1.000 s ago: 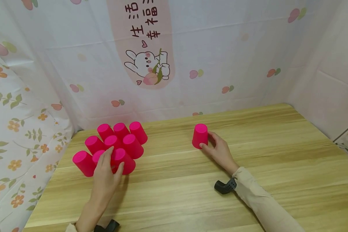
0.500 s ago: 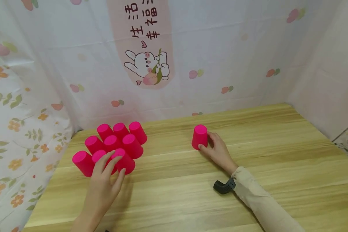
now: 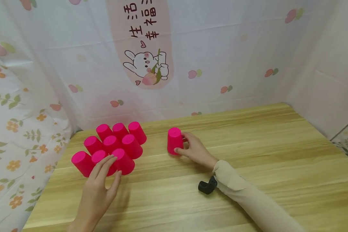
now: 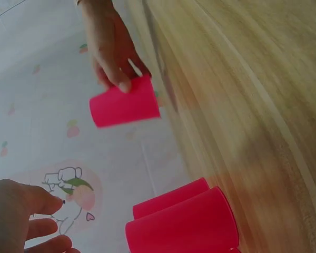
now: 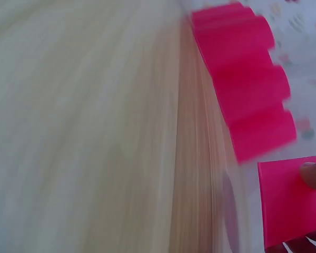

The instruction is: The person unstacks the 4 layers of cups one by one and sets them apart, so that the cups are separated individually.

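The right hand (image 3: pixel 195 149) grasps the lone upturned pink cup (image 3: pixel 174 141) upright on the bench (image 3: pixel 249 167), just right of the cup cluster (image 3: pixel 111 146), whose near cups the released left hand (image 3: pixel 100 183) touches.

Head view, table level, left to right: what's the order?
Cluster of upside-down pink cups, with the left hand at its front edge → lone pink cup → right hand gripping that cup → beige sleeve, black wrist mount at its cuff.
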{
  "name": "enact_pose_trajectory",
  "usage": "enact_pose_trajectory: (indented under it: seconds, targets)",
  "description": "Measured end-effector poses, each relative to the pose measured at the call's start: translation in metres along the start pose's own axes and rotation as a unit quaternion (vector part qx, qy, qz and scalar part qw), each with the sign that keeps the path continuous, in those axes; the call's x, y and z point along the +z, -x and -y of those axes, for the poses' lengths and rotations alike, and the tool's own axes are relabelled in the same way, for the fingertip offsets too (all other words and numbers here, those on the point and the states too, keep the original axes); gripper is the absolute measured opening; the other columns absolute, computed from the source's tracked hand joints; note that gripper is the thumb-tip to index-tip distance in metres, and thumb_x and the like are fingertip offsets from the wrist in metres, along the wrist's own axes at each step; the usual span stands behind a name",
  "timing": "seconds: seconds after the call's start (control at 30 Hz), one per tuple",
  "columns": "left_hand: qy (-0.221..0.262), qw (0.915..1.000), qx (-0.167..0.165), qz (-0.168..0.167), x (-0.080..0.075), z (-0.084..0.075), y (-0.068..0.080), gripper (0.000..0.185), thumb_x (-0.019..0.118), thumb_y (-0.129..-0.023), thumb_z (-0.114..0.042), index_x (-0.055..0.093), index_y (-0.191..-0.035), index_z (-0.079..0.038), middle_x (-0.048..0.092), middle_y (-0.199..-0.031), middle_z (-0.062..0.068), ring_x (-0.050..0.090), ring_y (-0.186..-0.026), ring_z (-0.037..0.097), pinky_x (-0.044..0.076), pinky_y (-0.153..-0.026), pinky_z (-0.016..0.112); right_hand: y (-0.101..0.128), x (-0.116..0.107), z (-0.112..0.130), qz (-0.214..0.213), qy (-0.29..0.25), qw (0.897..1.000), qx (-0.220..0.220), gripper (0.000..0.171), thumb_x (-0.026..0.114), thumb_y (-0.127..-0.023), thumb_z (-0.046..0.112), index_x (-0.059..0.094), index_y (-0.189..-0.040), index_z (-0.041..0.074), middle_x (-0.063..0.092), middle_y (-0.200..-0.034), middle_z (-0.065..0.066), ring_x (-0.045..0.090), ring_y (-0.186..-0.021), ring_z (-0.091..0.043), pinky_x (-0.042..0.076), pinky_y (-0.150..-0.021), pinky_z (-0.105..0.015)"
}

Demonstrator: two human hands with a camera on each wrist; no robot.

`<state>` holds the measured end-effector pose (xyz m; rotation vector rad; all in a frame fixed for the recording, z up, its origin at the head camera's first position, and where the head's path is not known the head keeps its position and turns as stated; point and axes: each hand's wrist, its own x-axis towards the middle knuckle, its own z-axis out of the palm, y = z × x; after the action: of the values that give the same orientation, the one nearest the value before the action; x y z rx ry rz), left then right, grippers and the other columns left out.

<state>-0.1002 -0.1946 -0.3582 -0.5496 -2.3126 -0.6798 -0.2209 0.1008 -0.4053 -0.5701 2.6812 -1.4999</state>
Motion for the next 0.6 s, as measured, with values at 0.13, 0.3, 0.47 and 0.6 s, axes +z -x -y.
enact_pose_trajectory:
  seconds: [0.13,0.3,0.47,0.6]
  targets:
    - [0.007,0.9999,0.012,-0.010,0.000,-0.003,0.000,0.057,0.043,-0.094,-0.047,0.059,-0.116,0.003,0.057,-0.117,0.016,0.054,-0.106,0.029,0.031,-0.093,0.006,-0.010,0.031,0.019,0.059,0.004,0.998,-0.019,0.054,0.072,-0.081,0.017,0.048,-0.126,-0.002,0.055,-0.114,-0.008,0.059,-0.100,-0.022,0.049,-0.085,-0.032]
    - [0.016,0.9995,0.024,-0.009,0.002,-0.006,-0.002,0.052,0.045,-0.094,-0.044,0.060,-0.115,0.001,0.057,-0.117,0.015,0.054,-0.106,0.027,0.033,-0.092,0.007,-0.020,0.058,0.033,0.093,0.020,0.994,-0.050,0.049,0.074,-0.078,0.017,0.050,-0.117,-0.001,0.056,-0.106,-0.005,0.057,-0.093,-0.018,0.049,-0.080,-0.025]
    - [0.031,0.9988,0.038,-0.002,0.011,-0.011,-0.006,0.051,0.044,-0.095,-0.043,0.061,-0.114,0.002,0.057,-0.116,0.015,0.056,-0.104,0.026,0.033,-0.093,0.008,-0.024,0.071,0.042,0.091,0.046,0.993,-0.060,0.049,0.076,-0.076,0.018,0.051,-0.113,-0.001,0.055,-0.103,-0.005,0.057,-0.091,-0.017,0.048,-0.077,-0.021]
    - [0.041,0.9978,0.053,0.004,0.019,-0.018,-0.012,0.049,0.044,-0.095,-0.041,0.061,-0.112,0.002,0.058,-0.114,0.015,0.056,-0.102,0.026,0.035,-0.093,0.009,-0.024,0.077,0.047,0.089,0.066,0.992,-0.068,0.050,0.077,-0.076,0.018,0.051,-0.114,-0.002,0.055,-0.104,-0.007,0.055,-0.093,-0.018,0.047,-0.078,-0.021]
